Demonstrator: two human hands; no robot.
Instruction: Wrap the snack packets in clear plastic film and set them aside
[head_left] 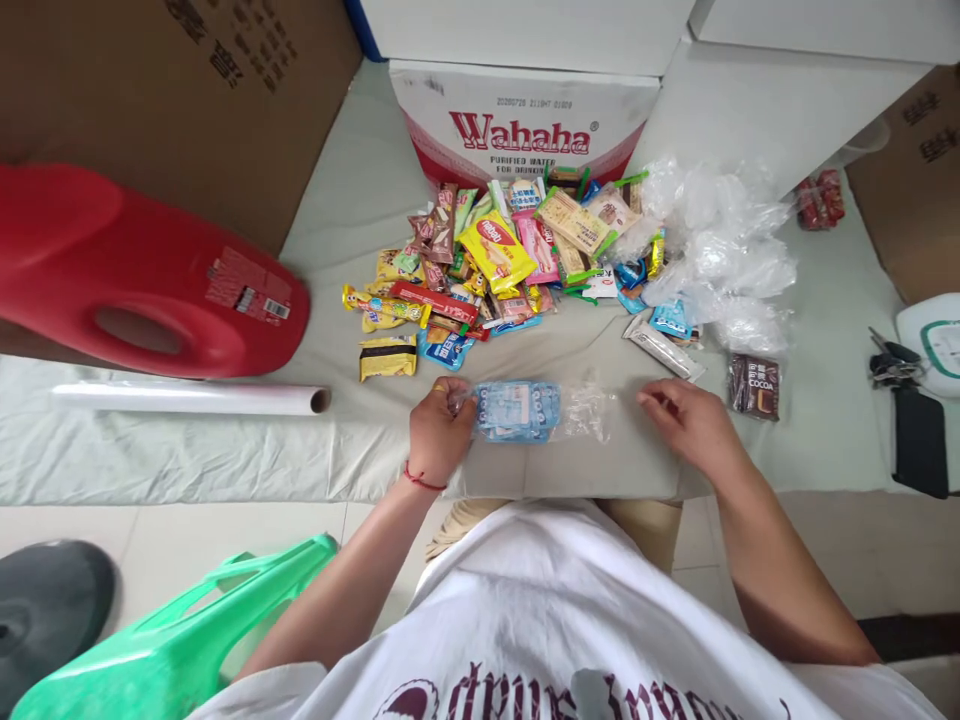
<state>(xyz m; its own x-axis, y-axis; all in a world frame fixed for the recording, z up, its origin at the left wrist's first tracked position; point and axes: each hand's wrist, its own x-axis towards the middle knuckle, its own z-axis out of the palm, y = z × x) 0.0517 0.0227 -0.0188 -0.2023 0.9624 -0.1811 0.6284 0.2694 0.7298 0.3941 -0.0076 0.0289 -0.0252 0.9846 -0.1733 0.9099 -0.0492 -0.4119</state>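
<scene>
At the table's front edge lies a clear plastic bag with blue snack packets inside its left part. My left hand is closed on the bag's left end, thumb and fingers pinching the plastic. To the right of the bag, my right hand hovers apart from it, fingers bent with the thumb and index tips close together; whether anything tiny is between them I cannot make out. Beyond my hands is a heap of wrapped snacks. A silver-wrapped bar and a brown cocoa packet lie near my right hand.
Crumpled clear bags pile up at the right of the snacks. A Wahaha carton stands behind. On the left are a red jug and a white roll. Keys and a black case lie far right.
</scene>
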